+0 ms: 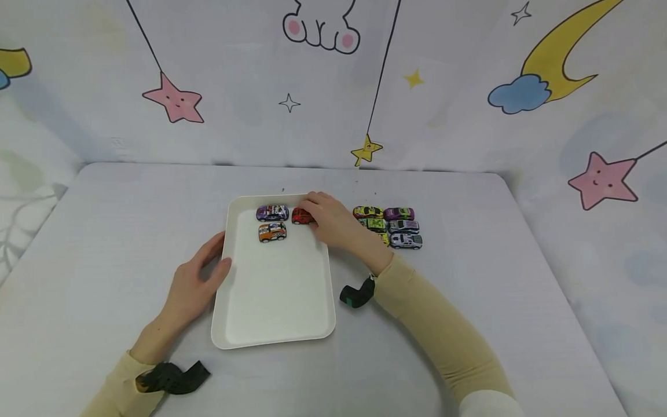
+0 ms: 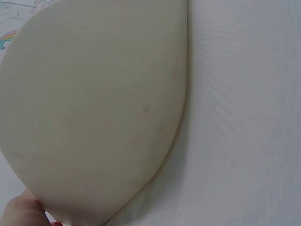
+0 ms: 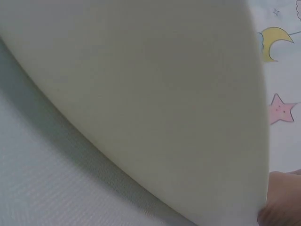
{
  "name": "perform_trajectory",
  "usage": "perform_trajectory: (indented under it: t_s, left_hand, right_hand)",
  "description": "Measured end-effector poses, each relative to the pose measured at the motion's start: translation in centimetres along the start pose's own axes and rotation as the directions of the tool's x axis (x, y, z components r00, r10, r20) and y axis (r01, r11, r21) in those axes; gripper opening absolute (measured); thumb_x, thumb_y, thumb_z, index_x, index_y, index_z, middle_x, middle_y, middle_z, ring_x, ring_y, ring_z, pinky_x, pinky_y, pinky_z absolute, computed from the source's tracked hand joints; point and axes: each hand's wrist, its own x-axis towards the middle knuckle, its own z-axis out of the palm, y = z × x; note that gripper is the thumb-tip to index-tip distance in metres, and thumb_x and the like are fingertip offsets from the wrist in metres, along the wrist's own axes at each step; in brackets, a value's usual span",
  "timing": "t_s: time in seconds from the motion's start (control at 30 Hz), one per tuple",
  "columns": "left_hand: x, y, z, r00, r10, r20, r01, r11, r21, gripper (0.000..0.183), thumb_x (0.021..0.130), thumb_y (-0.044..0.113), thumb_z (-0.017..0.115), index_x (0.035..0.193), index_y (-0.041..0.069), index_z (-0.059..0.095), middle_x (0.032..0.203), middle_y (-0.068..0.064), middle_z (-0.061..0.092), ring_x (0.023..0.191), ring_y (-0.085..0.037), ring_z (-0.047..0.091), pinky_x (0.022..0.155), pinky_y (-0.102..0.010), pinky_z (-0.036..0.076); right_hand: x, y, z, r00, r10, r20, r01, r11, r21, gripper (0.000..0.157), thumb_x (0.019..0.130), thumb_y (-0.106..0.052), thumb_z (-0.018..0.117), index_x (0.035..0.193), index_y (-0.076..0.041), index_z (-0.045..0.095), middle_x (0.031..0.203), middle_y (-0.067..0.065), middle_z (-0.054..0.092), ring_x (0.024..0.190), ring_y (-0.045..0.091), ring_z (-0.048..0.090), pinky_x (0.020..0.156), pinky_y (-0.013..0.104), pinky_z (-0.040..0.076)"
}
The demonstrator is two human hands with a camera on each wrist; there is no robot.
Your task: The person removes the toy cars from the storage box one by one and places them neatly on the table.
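A white rectangular tray [image 1: 276,289] lies on the table with a purple toy car [image 1: 272,213] and an orange toy car [image 1: 272,232] near its far end. Beside them, my right hand [image 1: 333,223] pinches a red toy car [image 1: 301,216], partly covered by the fingers. My left hand [image 1: 195,284] rests against the tray's left edge, thumb and fingers spread at the rim. A smooth pale surface [image 2: 103,103] fills much of the left wrist view. Another pale surface [image 3: 155,94] dominates the right wrist view, a bit of the hand showing at lower right.
Right of the tray, several toy cars stand grouped in two columns, among them a purple one [image 1: 399,214] and a white one [image 1: 406,241]; my right forearm partly covers the group. A printed backdrop [image 1: 250,133] rises behind the white table [image 1: 469,231].
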Motion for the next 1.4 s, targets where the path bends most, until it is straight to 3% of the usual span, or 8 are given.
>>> perform_trajectory:
  t_s: [0.23, 0.43, 0.77, 0.83, 1.0, 1.07, 1.27, 1.4]
  left_hand:
    - [0.0, -0.1, 0.1, 1.000, 0.002, -0.005, -0.002, 1.000, -0.008, 0.055, 0.101, 0.027, 0.060, 0.153, 0.022, 0.043, 0.144, -0.011, 0.058, 0.134, -0.015, 0.051, 0.100, -0.006, 0.027]
    - [0.1, 0.1, 0.1, 1.000, 0.006, 0.002, -0.006, 1.000, -0.005, 0.055, 0.101, 0.028, 0.060, 0.153, 0.022, 0.043, 0.144, -0.012, 0.057, 0.134, -0.027, 0.051, 0.101, -0.009, 0.029]
    - [0.2, 0.2, 0.2, 1.000, 0.011, 0.003, -0.011, 1.000, -0.007, 0.055, 0.101, 0.028, 0.060, 0.153, 0.020, 0.042, 0.144, -0.013, 0.057, 0.133, -0.035, 0.052, 0.101, -0.009, 0.029]
    - [0.2, 0.2, 0.1, 1.000, 0.013, 0.001, -0.013, 1.000, 0.000, 0.055, 0.101, 0.028, 0.060, 0.153, 0.021, 0.043, 0.144, -0.013, 0.057, 0.134, -0.031, 0.051, 0.101, -0.009, 0.029]
    - [0.1, 0.1, -0.2, 1.000, 0.017, -0.009, -0.016, 1.000, 0.009, 0.055, 0.101, 0.028, 0.060, 0.152, 0.023, 0.043, 0.144, -0.011, 0.058, 0.134, -0.007, 0.048, 0.100, -0.008, 0.028]
    - [0.1, 0.0, -0.2, 1.000, 0.016, -0.005, -0.016, 1.000, 0.005, 0.055, 0.101, 0.028, 0.060, 0.153, 0.023, 0.043, 0.144, -0.011, 0.057, 0.134, -0.004, 0.046, 0.101, -0.008, 0.028]
    - [0.0, 0.0, -0.2, 1.000, 0.004, 0.003, -0.004, 1.000, 0.006, 0.055, 0.101, 0.028, 0.059, 0.153, 0.022, 0.042, 0.145, -0.013, 0.056, 0.136, -0.029, 0.050, 0.102, -0.009, 0.028]
    - [-0.2, 0.0, -0.1, 1.000, -0.003, 0.009, 0.003, 1.000, -0.009, 0.055, 0.101, 0.028, 0.059, 0.153, 0.021, 0.042, 0.145, -0.013, 0.055, 0.135, -0.035, 0.049, 0.102, -0.010, 0.028]
  right_hand:
    - [-0.1, -0.3, -0.1, 1.000, -0.012, 0.011, 0.012, 1.000, -0.028, 0.035, 0.095, -0.001, 0.062, 0.130, -0.003, 0.062, 0.133, 0.012, 0.059, 0.123, 0.029, 0.056, 0.109, 0.041, 0.042]
    - [-0.6, -0.4, 0.1, 1.000, -0.016, -0.004, 0.016, 0.999, -0.037, 0.033, 0.097, -0.003, 0.062, 0.130, -0.003, 0.061, 0.137, 0.013, 0.057, 0.125, 0.029, 0.056, 0.109, 0.041, 0.041]
    - [-0.7, -0.7, 0.1, 1.000, -0.018, -0.006, 0.017, 0.998, -0.064, 0.033, 0.097, -0.001, 0.060, 0.130, -0.004, 0.061, 0.131, 0.013, 0.062, 0.129, 0.030, 0.053, 0.110, 0.045, 0.039]
    - [-0.9, -0.7, 0.3, 1.000, -0.018, -0.019, 0.017, 0.999, -0.039, 0.034, 0.097, -0.001, 0.061, 0.131, -0.005, 0.061, 0.134, 0.013, 0.061, 0.131, 0.031, 0.051, 0.111, 0.046, 0.038]
    - [-1.4, -0.6, 0.7, 0.996, -0.016, -0.089, 0.021, 0.999, 0.046, 0.040, 0.098, -0.004, 0.062, 0.137, -0.004, 0.057, 0.139, 0.014, 0.057, 0.131, 0.031, 0.051, 0.112, 0.045, 0.037]
    - [-1.6, -0.5, 0.8, 0.992, -0.017, -0.129, 0.026, 0.997, 0.074, 0.041, 0.098, -0.006, 0.063, 0.138, -0.003, 0.056, 0.139, 0.014, 0.058, 0.129, 0.031, 0.052, 0.111, 0.043, 0.040]
    - [-1.9, -0.3, 1.5, 0.968, -0.074, -0.239, 0.099, 0.991, 0.093, 0.039, 0.096, -0.003, 0.064, 0.135, 0.000, 0.059, 0.131, 0.015, 0.063, 0.122, 0.030, 0.057, 0.104, 0.040, 0.046]
    - [-2.2, -0.2, 1.7, 0.951, -0.096, -0.295, 0.129, 0.987, 0.097, 0.038, 0.095, -0.001, 0.066, 0.132, 0.002, 0.061, 0.127, 0.015, 0.065, 0.119, 0.029, 0.059, 0.102, 0.039, 0.048]
